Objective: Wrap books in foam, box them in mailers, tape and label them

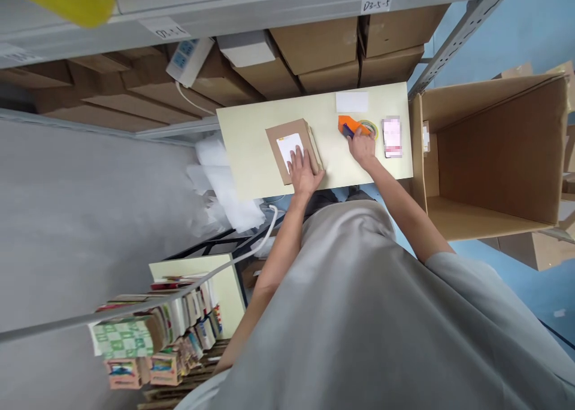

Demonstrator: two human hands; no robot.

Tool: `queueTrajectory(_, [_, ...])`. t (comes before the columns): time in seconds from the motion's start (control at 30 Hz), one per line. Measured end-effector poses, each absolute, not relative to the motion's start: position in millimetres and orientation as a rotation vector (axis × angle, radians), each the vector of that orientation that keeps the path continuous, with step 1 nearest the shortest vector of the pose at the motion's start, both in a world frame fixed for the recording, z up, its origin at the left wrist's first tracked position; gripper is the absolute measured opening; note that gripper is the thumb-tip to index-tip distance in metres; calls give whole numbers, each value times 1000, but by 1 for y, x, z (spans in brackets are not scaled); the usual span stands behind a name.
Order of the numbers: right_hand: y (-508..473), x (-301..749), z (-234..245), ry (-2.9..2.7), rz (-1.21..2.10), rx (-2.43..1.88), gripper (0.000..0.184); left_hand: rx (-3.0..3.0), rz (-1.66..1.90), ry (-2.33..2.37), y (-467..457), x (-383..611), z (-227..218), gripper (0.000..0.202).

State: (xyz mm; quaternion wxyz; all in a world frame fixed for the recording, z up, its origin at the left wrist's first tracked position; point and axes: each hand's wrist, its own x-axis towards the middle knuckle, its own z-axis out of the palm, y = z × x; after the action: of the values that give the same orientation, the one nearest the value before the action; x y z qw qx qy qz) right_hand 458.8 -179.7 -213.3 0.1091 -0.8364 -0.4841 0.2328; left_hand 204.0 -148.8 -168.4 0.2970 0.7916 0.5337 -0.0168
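My left hand (pixel 302 172) lies with fingers spread over a flat cardboard parcel (pixel 277 136) on the pale table. A white label (pixel 290 143) on the parcel's top is partly covered by my fingertips, and my thumb rests near the parcel's right edge. To the right, my right hand (pixel 362 148) is closed on an orange tape dispenser (pixel 348 123), which holds a roll of tape (pixel 370 127); a dark blue part shows by my fingers. A phone (pixel 392 137) with a blurred screen lies right of that hand. A white paper slip (pixel 351 102) lies beyond the dispenser.
The narrow table (pixel 251 185) stands against a metal shelf (pixel 269 15) stacked with cardboard boxes (pixel 314 45). A large open carton (pixel 498 152) borders the table's right end. At left are white wrapping (pixel 233 176), a power strip (pixel 189 60) and several books (pixel 193 308).
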Motion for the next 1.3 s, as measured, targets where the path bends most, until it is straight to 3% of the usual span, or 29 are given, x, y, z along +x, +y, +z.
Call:
queueTrajectory(0.2, [-206,442,-227,-1374,776,-2551,64,2163,-21,1378,-146,194,-170,99])
queueTrajectory(0.43, [-241,421,-203,-1184,651,-2361,64,2186,22,1254,-137,173,-169,95])
queueTrajectory(0.6, [-260,347,-190,-680,1242,-2054,80,2196,3,1105,-123,155,-165,90])
queueTrajectory(0.7, [-251,305,-192,-420,1393,-1821,87,2189,-26,1046,-116,149,-160,87])
queueTrajectory(0.97, [-225,267,-191,-65,1232,-1677,71,2188,-156,1012,-102,153,-138,80])
queueTrajectory(1.13, [-242,254,-183,225,1022,-1840,69,2170,2,1027,-49,194,-146,71])
queueTrajectory(1.3, [-235,241,-176,553,1200,-1547,64,2131,27,1040,7,241,-169,74])
